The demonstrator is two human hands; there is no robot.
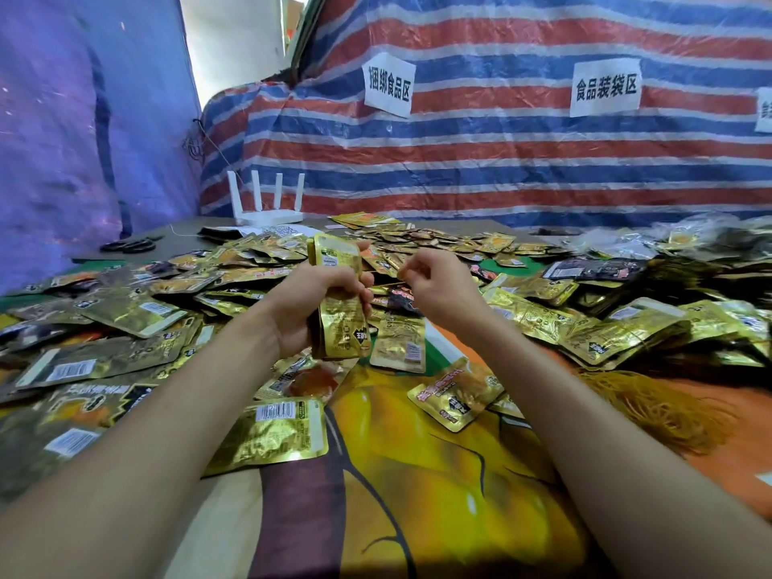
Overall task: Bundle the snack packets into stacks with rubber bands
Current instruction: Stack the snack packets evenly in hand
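Snack packet stack [339, 300] stands upright above the desk [417, 474], left hand [307, 305] fingers curled round it; right hand [436, 286] fingers pinch the rubber band [386, 282]; stretch it wide, keeping packet edges aligned.

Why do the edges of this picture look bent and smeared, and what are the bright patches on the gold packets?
Head view: the wide-angle lens bows the red, white and blue striped tarpaulin; loose gold foil snack packets at the picture's left edge are blurred, while the gold foil packet stack gripped by the left hand is sharp; bright patches are light glaring off foil.
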